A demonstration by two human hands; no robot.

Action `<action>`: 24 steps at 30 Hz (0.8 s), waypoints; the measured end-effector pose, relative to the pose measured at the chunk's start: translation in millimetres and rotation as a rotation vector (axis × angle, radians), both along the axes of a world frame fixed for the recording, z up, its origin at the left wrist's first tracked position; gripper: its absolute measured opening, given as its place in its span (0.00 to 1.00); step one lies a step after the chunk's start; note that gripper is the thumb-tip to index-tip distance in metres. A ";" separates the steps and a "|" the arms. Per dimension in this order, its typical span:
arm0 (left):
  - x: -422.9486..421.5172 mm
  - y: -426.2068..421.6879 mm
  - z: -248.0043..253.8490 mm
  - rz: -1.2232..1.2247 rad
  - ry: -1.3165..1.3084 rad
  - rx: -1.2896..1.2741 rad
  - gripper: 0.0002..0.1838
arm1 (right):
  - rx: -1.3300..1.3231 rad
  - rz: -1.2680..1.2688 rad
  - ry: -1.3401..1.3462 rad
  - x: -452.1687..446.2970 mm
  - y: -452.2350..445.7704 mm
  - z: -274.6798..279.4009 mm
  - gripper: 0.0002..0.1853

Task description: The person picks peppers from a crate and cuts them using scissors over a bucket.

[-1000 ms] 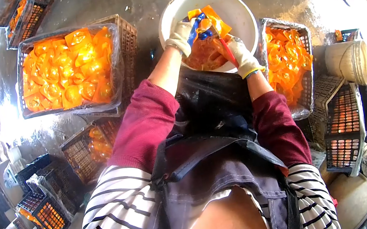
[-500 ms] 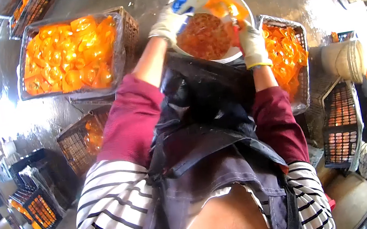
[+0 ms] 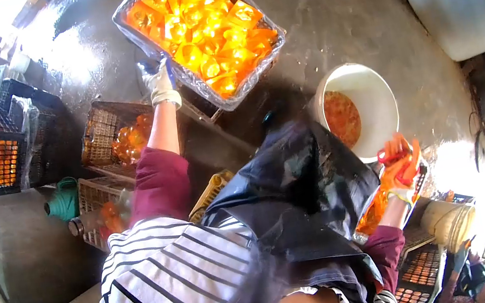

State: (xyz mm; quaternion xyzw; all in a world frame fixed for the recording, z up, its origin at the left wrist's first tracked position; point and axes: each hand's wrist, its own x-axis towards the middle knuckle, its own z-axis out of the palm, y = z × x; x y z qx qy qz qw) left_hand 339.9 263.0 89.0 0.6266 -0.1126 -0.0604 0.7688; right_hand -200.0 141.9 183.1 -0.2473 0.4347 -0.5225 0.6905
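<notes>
Left hand [image 3: 160,83] outstretched to the crate [image 3: 197,87], right hand [image 3: 400,179] beside the bucket [image 3: 376,95].

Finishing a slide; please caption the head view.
Gloved left hand at a lined crate of orange pieces, white bucket nearby.

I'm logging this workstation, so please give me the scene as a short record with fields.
Left hand: gloved, at the edge of the plastic-lined crate; grip unclear
Right hand: near the white bucket, orange-red material about it; grip blurred
Crate contents: many glossy orange pieces
Bucket contents: reddish mass
Also nearby: brown crate, teal container
</notes>
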 end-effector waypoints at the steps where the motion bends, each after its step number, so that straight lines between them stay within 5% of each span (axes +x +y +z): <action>1: -8.7 -7.4 10.8 -0.068 0.106 0.101 0.35 | 0.020 0.130 0.029 5.6 -17.9 -4.7 0.19; 2: -10.7 -22.3 0.5 -0.073 0.098 0.111 0.38 | -0.108 0.055 0.301 50.4 -18.5 8.5 0.17; 5: -8.7 -56.4 -47.3 0.069 -0.020 0.163 0.42 | -0.115 0.544 0.302 97.8 -76.7 -14.0 0.24; 8: -1.8 -62.9 -55.9 0.118 0.325 0.744 0.36 | -0.115 0.570 0.294 188.6 -129.8 -46.2 0.23; 10: -2.9 -63.5 -76.8 0.196 0.178 0.754 0.31 | -0.130 0.583 0.342 245.2 -180.5 -96.3 0.17; 11: -26.2 -55.2 -78.0 0.263 -0.063 0.284 0.29 | -0.192 0.648 0.471 271.6 -192.3 -101.6 0.15; 12: -21.3 -57.9 -95.5 0.314 -0.157 0.210 0.28 | -0.240 0.623 0.856 306.5 -176.0 -76.9 0.14; 16: -31.5 -65.6 -73.7 0.170 -0.158 -0.129 0.25 | -0.659 0.698 1.204 372.3 -212.9 -154.9 0.17; 18: -22.7 -64.0 -89.4 0.175 -0.203 -0.068 0.25 | -0.871 0.706 1.386 381.6 -207.3 -132.9 0.19; 22: -27.1 -54.3 -96.2 0.233 -0.181 0.166 0.22 | -0.745 0.983 1.178 373.2 -242.7 -160.5 0.20; 24: -31.7 -62.5 -82.9 0.188 -0.133 0.075 0.20 | -0.757 0.978 1.223 375.1 -240.6 -155.1 0.22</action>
